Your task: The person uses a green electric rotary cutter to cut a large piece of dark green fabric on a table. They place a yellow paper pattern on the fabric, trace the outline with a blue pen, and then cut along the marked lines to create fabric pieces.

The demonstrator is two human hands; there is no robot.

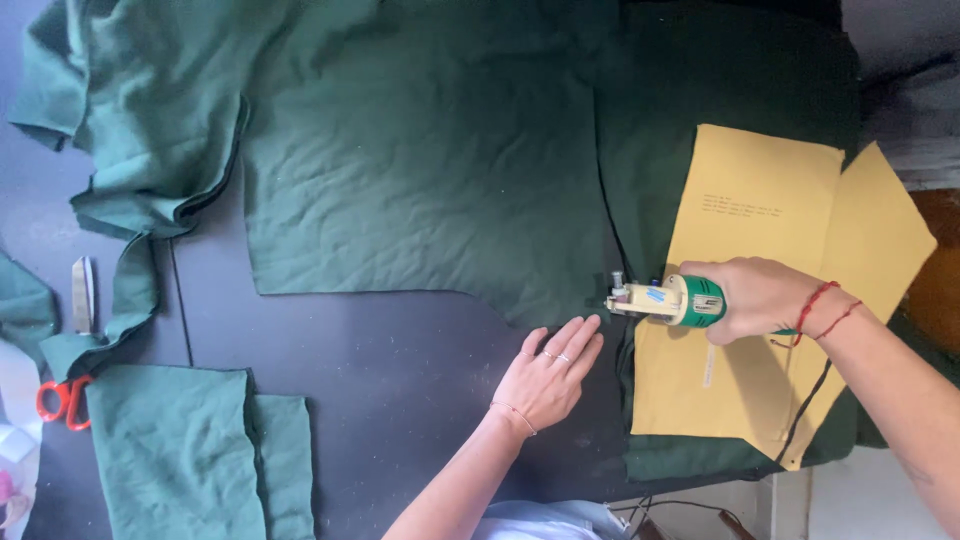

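The electric fabric cutter (665, 300), cream at the nose and green at the body, sat on the dark table (400, 380) at the left edge of the yellow paper pattern (790, 280), its nose pointing away from the pattern toward the large piece of green cloth (420, 170). The right hand (755, 297) was wrapped fully round the cutter's green body, fingers closed on it, lying over the pattern. The blade itself was too small to make out, though it seemed to meet the cloth edge just left of the pattern.

The left hand (548, 375) lay flat and open on the table, fingers spread, holding nothing; its fingertips reached the lower edge of the green cloth, just left of the pattern and below the cutter's nose.

More green cloth lay under the pattern. Well to the left of the pattern, cut green pieces (190, 450) rested on the table, and beyond them red-handled scissors (70, 350) lay near the table's far-left side.
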